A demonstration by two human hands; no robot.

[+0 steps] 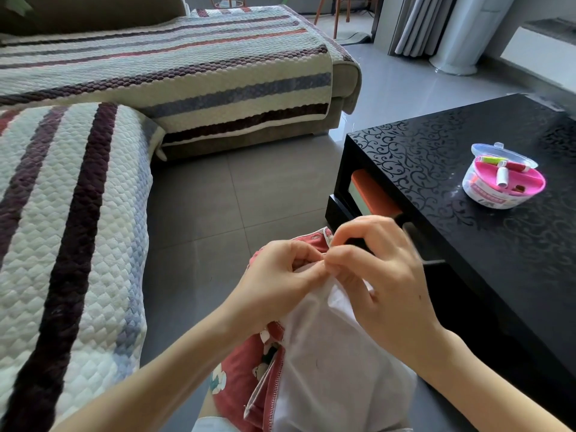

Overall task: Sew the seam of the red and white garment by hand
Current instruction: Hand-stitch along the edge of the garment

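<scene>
Tiled floor (pixel 218 194) | garment (pixel 327 353) red, white-lined, bunched | left hand (pixel 280 275), right hand (pixel 383 275) apparently pinching its top edge

Where the pinching fingertips of the left hand (pixel 282 275) and the right hand (pixel 383 275) meet, they cover that spot on the garment (pixel 327 369), any needle or thread there is too small to tell, the right hand's far edge is blurred, and the garment runs off the bottom edge.
</scene>
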